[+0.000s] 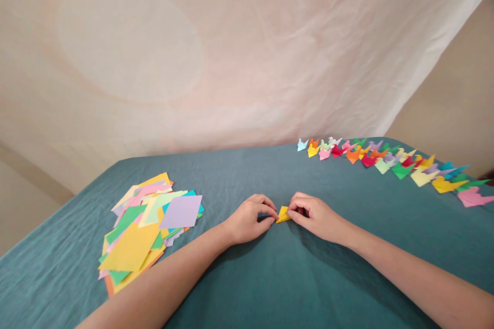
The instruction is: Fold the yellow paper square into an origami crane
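The right hand (pixel 316 218) pinches a small yellow folded paper (pixel 283 214) between thumb and forefinger, covering its right end. The left hand (pixel 250 220) curls in from the other side, its thumb and forefinger meeting at the left corner; from here I cannot tell whether they grip or merely steady it. So the yellow paper lies right between the two sets of fingertips, neither hand really nearer, though the right overlaps more of it. What shows of its long axis runs roughly from hand to hand, the right end angled a little away from the person.

Left of the yellow paper, well apart, sprawls a heap of coloured paper squares (pixel 131 247), a lavender square (pixel 180 212) on its near-hand side. Beyond it and off to its right, folded paper birds (pixel 422 177) stand in a slanting band on the dark teal tablecloth (pixel 247 277). A pale cloth backdrop (pixel 247 61) hangs farthest behind it.
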Demonstrator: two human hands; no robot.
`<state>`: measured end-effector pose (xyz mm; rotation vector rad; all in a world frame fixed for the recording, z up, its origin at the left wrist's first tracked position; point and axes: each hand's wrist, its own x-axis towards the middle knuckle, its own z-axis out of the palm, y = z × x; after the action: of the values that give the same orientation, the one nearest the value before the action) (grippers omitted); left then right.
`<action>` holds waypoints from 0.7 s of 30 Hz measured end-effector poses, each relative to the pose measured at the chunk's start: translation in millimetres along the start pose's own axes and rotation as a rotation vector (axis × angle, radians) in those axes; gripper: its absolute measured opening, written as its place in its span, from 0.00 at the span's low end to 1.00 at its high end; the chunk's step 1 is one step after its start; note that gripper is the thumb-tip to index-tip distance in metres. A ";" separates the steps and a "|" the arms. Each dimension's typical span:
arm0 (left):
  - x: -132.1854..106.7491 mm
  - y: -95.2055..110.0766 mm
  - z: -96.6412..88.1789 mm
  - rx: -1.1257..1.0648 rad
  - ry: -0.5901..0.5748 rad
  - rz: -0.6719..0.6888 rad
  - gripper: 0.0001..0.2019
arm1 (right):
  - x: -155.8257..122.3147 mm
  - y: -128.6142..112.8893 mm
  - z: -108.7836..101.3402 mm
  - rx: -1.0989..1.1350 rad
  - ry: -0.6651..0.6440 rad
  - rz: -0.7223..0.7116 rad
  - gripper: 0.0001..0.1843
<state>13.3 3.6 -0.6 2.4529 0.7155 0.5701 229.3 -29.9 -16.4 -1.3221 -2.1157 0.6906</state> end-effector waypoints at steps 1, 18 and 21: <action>0.3 0.9 0.1 0.002 0.003 -0.005 0.08 | 0.3 0.1 0.3 -0.003 0.003 0.003 0.08; -5.5 11.1 -0.8 0.247 -0.019 0.151 0.13 | 2.8 -3.3 0.8 -0.039 0.010 0.034 0.06; -7.7 16.7 -1.6 0.361 -0.046 0.187 0.15 | 2.9 -2.6 1.4 -0.046 0.013 0.038 0.06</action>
<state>12.7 -12.5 8.4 2.8808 0.6178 0.4853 225.6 -28.4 -15.1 -1.3912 -2.1122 0.6509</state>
